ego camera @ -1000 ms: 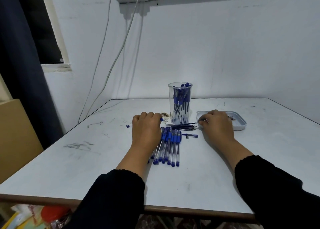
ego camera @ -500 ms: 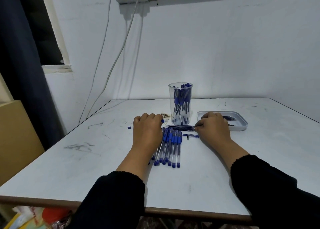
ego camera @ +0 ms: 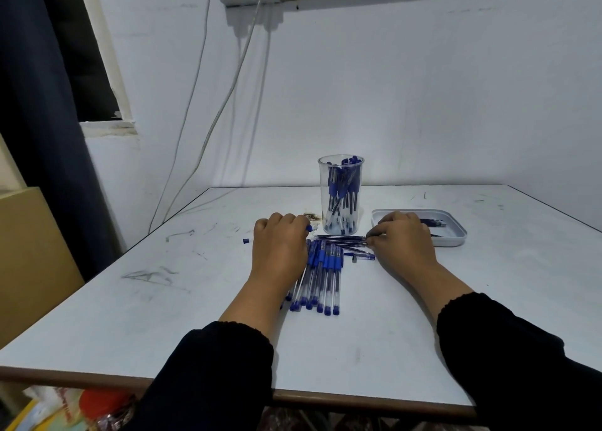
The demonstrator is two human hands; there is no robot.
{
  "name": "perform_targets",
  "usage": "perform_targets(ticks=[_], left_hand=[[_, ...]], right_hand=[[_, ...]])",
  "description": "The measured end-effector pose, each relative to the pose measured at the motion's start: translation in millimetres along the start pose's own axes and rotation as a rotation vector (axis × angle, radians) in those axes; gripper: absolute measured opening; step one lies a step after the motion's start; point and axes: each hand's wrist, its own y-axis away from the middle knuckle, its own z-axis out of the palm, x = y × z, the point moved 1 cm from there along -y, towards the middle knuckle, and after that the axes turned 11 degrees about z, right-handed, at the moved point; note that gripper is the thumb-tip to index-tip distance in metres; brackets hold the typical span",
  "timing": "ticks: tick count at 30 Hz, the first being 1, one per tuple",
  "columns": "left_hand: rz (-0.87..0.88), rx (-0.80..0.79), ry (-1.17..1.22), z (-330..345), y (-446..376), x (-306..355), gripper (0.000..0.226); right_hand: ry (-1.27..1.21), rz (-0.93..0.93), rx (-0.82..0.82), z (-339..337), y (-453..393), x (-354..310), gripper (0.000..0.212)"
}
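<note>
A row of capped blue pens [ego camera: 322, 277] lies on the white table [ego camera: 195, 300]. My left hand [ego camera: 280, 251] rests beside them with its fingers curled, and a small blue pen piece [ego camera: 308, 228] shows at its fingertips. In front of a clear cup of blue pens [ego camera: 340, 196] lies a small pile of thin dark refills [ego camera: 342, 239]. My right hand [ego camera: 404, 241] pinches the right end of these refills. A short loose blue pen part [ego camera: 363, 256] lies just below the pile.
A shallow white tray [ego camera: 457, 240] with a few dark refills sits right of my right hand. A tiny blue cap [ego camera: 246, 241] lies left of my left hand. The wall and hanging cables stand behind the table; a dark curtain hangs at the left.
My right hand has moved left from the tray to the refill pile in front of the cup. My left hand has stayed in place.
</note>
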Motion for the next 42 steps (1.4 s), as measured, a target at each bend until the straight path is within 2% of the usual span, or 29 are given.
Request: perform_targets(ticks=[5, 11, 21, 31, 34, 36, 39, 42], left_hand=[[0.002, -0.005, -0.002, 0, 0, 0, 0.019], [0.003, -0.002, 0.003, 0, 0, 0, 0.019], [0.005, -0.022, 0.003, -1, 0, 1, 0.02], [0.011, -0.01, 0.015, -1, 1, 1, 0.02], [0.015, -0.015, 0.01, 0, 1, 1, 0.02], [0.02, -0.007, 0.012, -1, 2, 1, 0.019], [0.029, 0.012, 0.013, 0, 2, 1, 0.017], [0.04, 0.029, 0.01, 1, 2, 1, 0.016]], right_hand=[[-0.099, -0.038, -0.098, -2, 1, -4, 0.017], [0.018, -0.073, -0.22, -4, 6, -11, 0.045], [0.023, -0.084, -0.227, -5, 7, -11, 0.048], [-0.068, -0.07, -0.131, 0, 3, -5, 0.039], [-0.169, -0.01, -0.011, -5, 0, 1, 0.031], [-0.126, 0.062, 0.032, -9, -5, 10, 0.032], [-0.051, 0.191, 0.005, -14, -12, 28, 0.026], [0.057, 0.307, -0.111, -17, -16, 41, 0.026]])
